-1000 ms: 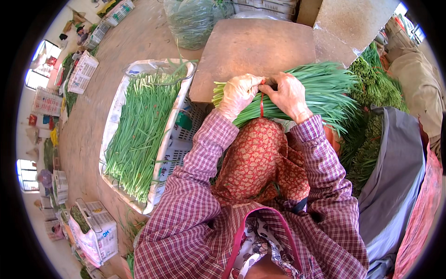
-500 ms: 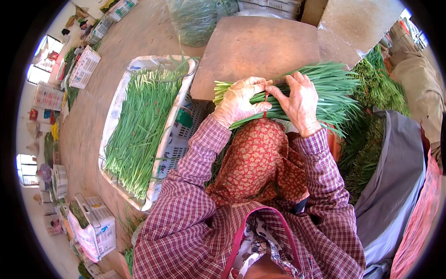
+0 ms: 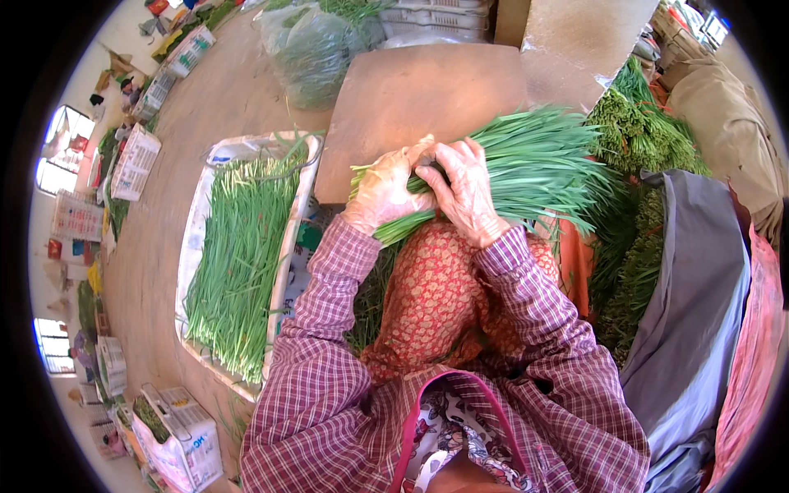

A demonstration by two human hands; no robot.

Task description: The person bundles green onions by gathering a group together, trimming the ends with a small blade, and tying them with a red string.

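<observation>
A thick bundle of garlic chives [image 3: 534, 160] lies across the near edge of a brown board and over my knee. Its pale cut ends point left, its green leaf tips fan out to the right. My left hand [image 3: 383, 195], in a thin pale glove, is wrapped around the stalk end. Close beside it, my right hand [image 3: 465, 182] is curled over the bundle, thumb and fingers pinched toward the left fingertips. The red tie seen there earlier is now mostly covered by my right hand.
To the left stands a white plastic crate [image 3: 191, 242] with loose chives [image 3: 242, 263]. The brown board [image 3: 427, 86] is ahead, a clear plastic bag [image 3: 308, 62] of greens beyond it. More greens [image 3: 637, 127] and a grey cloth [image 3: 694, 246] lie at right.
In the picture, both hands and the bundle have shifted left as the view turned. My right hand has closed in on the left one, covering the red tie.
</observation>
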